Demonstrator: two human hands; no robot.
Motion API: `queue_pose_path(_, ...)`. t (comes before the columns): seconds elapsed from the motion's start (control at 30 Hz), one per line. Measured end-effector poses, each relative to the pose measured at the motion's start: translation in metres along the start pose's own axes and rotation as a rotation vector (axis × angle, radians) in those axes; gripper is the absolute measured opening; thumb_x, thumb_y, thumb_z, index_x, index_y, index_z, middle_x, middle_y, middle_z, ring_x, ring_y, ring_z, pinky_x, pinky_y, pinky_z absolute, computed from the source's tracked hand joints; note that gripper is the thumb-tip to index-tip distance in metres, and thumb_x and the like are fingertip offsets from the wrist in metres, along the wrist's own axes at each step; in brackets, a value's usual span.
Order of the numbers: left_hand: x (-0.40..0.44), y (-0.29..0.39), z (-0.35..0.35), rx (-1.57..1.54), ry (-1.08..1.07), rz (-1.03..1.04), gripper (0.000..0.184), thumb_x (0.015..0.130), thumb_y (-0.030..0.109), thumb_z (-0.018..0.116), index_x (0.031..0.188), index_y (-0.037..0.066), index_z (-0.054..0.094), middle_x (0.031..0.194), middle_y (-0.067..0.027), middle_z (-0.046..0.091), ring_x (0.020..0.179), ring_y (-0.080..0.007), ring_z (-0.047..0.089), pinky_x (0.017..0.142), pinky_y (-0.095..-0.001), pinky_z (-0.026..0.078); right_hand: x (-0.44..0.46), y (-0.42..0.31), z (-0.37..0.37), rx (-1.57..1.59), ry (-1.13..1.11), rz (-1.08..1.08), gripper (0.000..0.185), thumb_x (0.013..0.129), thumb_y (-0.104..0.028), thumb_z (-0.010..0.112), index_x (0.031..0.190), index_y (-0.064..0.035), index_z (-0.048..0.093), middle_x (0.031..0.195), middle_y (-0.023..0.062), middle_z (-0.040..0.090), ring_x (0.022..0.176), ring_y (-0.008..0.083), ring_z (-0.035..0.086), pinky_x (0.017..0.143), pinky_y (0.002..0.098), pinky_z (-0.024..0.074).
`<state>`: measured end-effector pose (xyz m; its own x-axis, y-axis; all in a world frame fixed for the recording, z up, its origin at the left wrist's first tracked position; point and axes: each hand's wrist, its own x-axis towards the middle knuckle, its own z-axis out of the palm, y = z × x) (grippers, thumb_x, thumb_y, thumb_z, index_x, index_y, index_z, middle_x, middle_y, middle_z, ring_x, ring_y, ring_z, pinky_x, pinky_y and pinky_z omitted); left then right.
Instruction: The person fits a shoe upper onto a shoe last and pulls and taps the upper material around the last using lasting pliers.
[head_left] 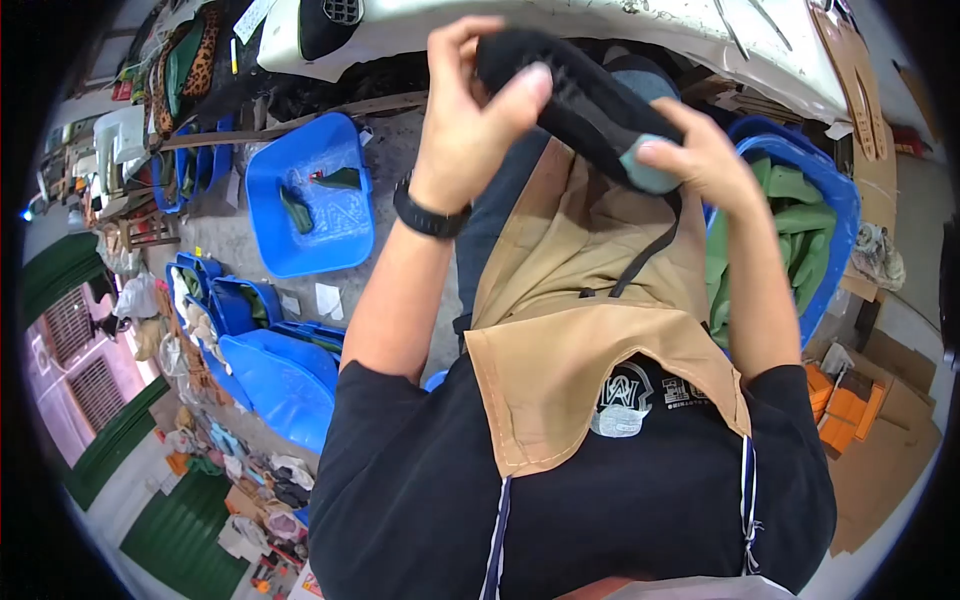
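Note:
A black shoe upper (585, 112) with a grey-green end is held up between my two hands, slanting down to the right in front of the apron. My left hand (468, 100), with a black watch on its wrist, is closed round the upper's black end, thumb on top. On the right, my right hand (705, 160) grips the grey-green end, its thumb pressed on that patch. Some blur softens the upper and fingers. Just beyond it, a white worktable (590, 14) carries another black piece (327, 28) near its left side.
At the right stands a blue bin (843, 235) full of green shoe lasts (800, 225). A blue tub (262, 215) on the floor to the left holds two green lasts. More blue bins (275, 385) stand lower left. Cardboard (880, 470) lies at the right.

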<state>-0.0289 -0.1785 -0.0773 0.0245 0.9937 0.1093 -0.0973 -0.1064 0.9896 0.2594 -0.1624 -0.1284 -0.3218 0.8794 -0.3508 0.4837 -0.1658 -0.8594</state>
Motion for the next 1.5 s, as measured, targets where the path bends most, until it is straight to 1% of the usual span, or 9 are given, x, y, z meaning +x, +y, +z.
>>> queue_pose_path(0.1, -0.039, -0.022, -0.008, 0.507, -0.277, 0.161, 0.058, 0.09, 0.031, 0.081, 0.133, 0.003, 0.053, 0.131, -0.0184, 0.058, 0.101, -0.025, 0.066, 0.086, -0.0336, 0.057, 0.001, -0.026, -0.047, -0.426, -0.048, -0.163, 0.064, 0.074, -0.029, 0.086, 0.131, -0.0056, 0.067, 0.129, 0.0102, 0.065, 0.118, 0.0265, 0.058, 0.104, 0.0376, 0.0455)
queue_pose_path(0.27, -0.057, -0.073, 0.017, 0.607, -0.548, -0.035, 0.064, 0.09, 0.039, 0.082, 0.131, -0.001, 0.053, 0.128, -0.0193, 0.06, 0.1, -0.0254, 0.067, 0.086, -0.034, 0.057, -0.008, -0.053, -0.03, -1.09, -0.165, -0.688, 0.063, 0.075, -0.028, 0.086, 0.134, -0.0122, 0.068, 0.133, 0.01, 0.062, 0.12, 0.0295, 0.058, 0.105, 0.0397, 0.0457)
queue_pose_path(0.43, -0.042, -0.07, 0.034, -0.052, -0.299, -0.399, 0.079, 0.088, 0.056, 0.079, 0.13, -0.006, 0.052, 0.119, -0.0199, 0.067, 0.096, -0.0304, 0.07, 0.087, -0.0371, 0.057, 0.0, -0.068, -0.013, -0.876, 0.23, -0.929, 0.061, 0.083, -0.024, 0.082, 0.141, -0.0139, 0.066, 0.135, 0.0121, 0.06, 0.122, 0.0278, 0.059, 0.106, 0.0402, 0.0465)
queue_pose_path(0.53, -0.038, -0.06, 0.029, 0.092, -0.042, -0.375, 0.082, 0.089, 0.06, 0.076, 0.129, -0.007, 0.052, 0.112, -0.0201, 0.069, 0.094, -0.032, 0.071, 0.086, -0.0372, 0.058, -0.028, -0.045, 0.037, -0.343, 0.355, -0.544, 0.065, 0.092, -0.024, 0.078, 0.151, -0.0094, 0.056, 0.141, 0.0159, 0.057, 0.126, 0.0255, 0.057, 0.107, 0.0383, 0.047)
queue_pose_path(0.6, -0.04, -0.057, 0.023, 0.226, 0.215, -0.351, 0.085, 0.09, 0.064, 0.073, 0.128, -0.009, 0.053, 0.106, -0.0202, 0.072, 0.092, -0.0336, 0.073, 0.085, -0.0373, 0.058, -0.047, -0.033, 0.076, 0.252, -0.029, -0.1, 0.066, 0.095, -0.029, 0.077, 0.149, 0.0015, 0.052, 0.129, 0.0222, 0.065, 0.107, 0.0245, 0.067, 0.092, 0.0354, 0.0565)
queue_pose_path(0.77, -0.046, -0.066, -0.001, 0.502, 0.145, -0.451, 0.085, 0.09, 0.068, 0.07, 0.124, -0.008, 0.054, 0.1, -0.023, 0.073, 0.088, -0.036, 0.073, 0.084, -0.0405, 0.058, -0.028, -0.038, 0.093, 0.475, -0.243, 0.259, 0.065, 0.098, -0.034, 0.073, 0.141, 0.0101, 0.052, 0.109, 0.0201, 0.069, 0.088, 0.0214, 0.07, 0.078, 0.0303, 0.0581)
queue_pose_path(1.1, -0.058, -0.077, -0.002, 0.612, 0.209, -0.338, 0.073, 0.096, 0.067, 0.061, 0.115, -0.003, 0.056, 0.098, -0.025, 0.072, 0.083, -0.0442, 0.07, 0.078, -0.0487, 0.056, 0.011, -0.012, 0.104, 0.3, -0.294, 0.288, 0.056, 0.098, -0.036, 0.071, 0.127, 0.0098, 0.057, 0.089, 0.0135, 0.068, 0.067, 0.017, 0.065, 0.062, 0.0277, 0.0554)
queue_pose_path(1.3, -0.055, -0.081, 0.0, 0.694, 0.216, -0.324, 0.068, 0.1, 0.065, 0.057, 0.112, -0.002, 0.056, 0.098, -0.0245, 0.072, 0.083, -0.0452, 0.07, 0.076, -0.0498, 0.055, 0.019, -0.035, 0.097, 0.392, -0.27, 0.458, 0.043, 0.099, -0.034, 0.072, 0.115, 0.0034, 0.058, 0.093, 0.01, 0.065, 0.074, 0.0154, 0.064, 0.066, 0.0248, 0.0547)
queue_pose_path(1.5, -0.055, -0.082, 0.006, 0.723, 0.207, -0.297, 0.067, 0.101, 0.064, 0.056, 0.111, -0.002, 0.056, 0.096, -0.025, 0.072, 0.083, -0.0458, 0.07, 0.076, -0.0502, 0.055, -0.006, -0.011, 0.101, 0.403, -0.312, 0.239, 0.043, 0.1, -0.034, 0.072, 0.115, 0.0035, 0.058, 0.092, 0.0091, 0.064, 0.074, 0.0158, 0.066, 0.066, 0.0256, 0.0563)
